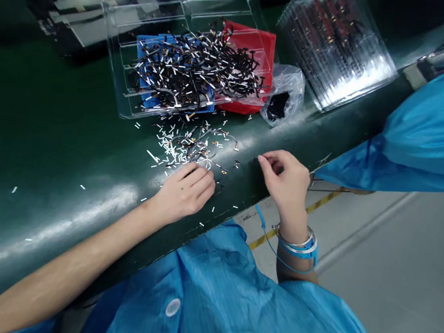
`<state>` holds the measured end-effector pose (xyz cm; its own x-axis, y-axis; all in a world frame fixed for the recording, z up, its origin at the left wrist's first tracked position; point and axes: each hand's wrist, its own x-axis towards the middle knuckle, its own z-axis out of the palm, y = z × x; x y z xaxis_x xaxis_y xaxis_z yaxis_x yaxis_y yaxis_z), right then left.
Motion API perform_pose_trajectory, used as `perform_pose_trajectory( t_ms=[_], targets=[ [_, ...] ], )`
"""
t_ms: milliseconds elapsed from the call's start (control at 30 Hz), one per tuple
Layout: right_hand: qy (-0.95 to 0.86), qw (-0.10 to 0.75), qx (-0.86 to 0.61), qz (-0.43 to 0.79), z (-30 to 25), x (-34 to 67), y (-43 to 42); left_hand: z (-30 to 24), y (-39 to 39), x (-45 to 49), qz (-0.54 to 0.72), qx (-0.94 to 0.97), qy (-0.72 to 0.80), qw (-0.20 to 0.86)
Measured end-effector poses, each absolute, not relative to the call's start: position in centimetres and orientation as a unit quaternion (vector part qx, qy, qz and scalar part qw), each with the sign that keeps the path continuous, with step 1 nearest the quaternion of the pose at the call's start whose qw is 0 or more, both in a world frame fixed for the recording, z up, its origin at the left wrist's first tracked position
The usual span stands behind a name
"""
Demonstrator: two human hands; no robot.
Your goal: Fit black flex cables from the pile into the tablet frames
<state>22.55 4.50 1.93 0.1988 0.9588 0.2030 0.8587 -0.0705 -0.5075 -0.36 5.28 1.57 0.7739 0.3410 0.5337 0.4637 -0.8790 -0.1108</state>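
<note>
My left hand rests palm down on the dark green bench, fingers curled together over a thin black cable piece at the edge of a scatter of small white strips and black cable pieces. My right hand hovers at the bench's front edge, fingers bent inward in a loose pinch; what they hold, if anything, is too small to make out. A blue wrist strap circles my right wrist.
A clear plastic tray heaped with black cable pieces sits over a blue bin and a red bin. Beside them lie a small plastic bag and a clear ribbed tray. Another person's blue sleeve is at right.
</note>
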Motion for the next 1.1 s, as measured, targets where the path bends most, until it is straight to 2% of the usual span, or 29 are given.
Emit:
perform_pose_trajectory(
  t_ms=[100,233,667,900,1100],
  targets=[
    [-0.675,0.307,-0.656,0.139,1.8,24.0,4.8,1.4,4.7,-0.5,-0.258,-0.937,-0.214,0.096],
    [-0.72,0.288,-0.599,0.2,1.4,24.9,5.9,0.9,3.6,-0.5,-0.219,-0.949,-0.221,0.037],
    [-0.682,0.322,-0.64,0.146,0.6,24.1,4.7,0.3,2.9,-0.5,-0.21,-0.948,-0.238,-0.009],
    [-0.66,0.33,-0.648,0.187,1.1,18.9,2.6,0.0,2.9,-0.4,-0.218,-0.947,-0.236,0.013],
    [-0.694,0.32,-0.627,0.154,0.7,17.3,2.3,-0.1,2.9,-0.3,-0.217,-0.948,-0.233,0.027]
  ],
)
